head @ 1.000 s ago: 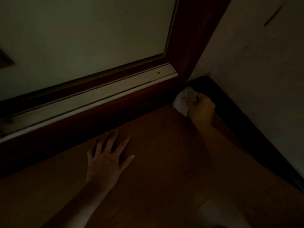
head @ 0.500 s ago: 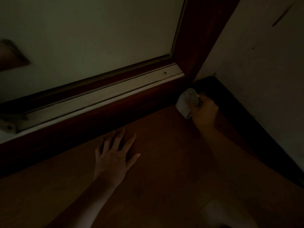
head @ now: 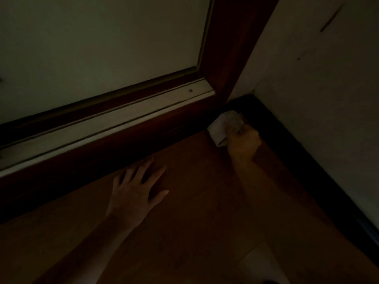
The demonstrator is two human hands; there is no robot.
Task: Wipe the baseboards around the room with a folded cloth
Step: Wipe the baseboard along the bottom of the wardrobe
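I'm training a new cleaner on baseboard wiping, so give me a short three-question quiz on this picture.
1. True or false: the left hand holds the cloth.
2. Where is the cloth? A) in the corner by the door frame; B) under the left hand; C) hanging on a hook.
3. Fill in: the left hand lies flat on the ____.
Key: 1 false, the right hand holds it; 2 A; 3 floor.
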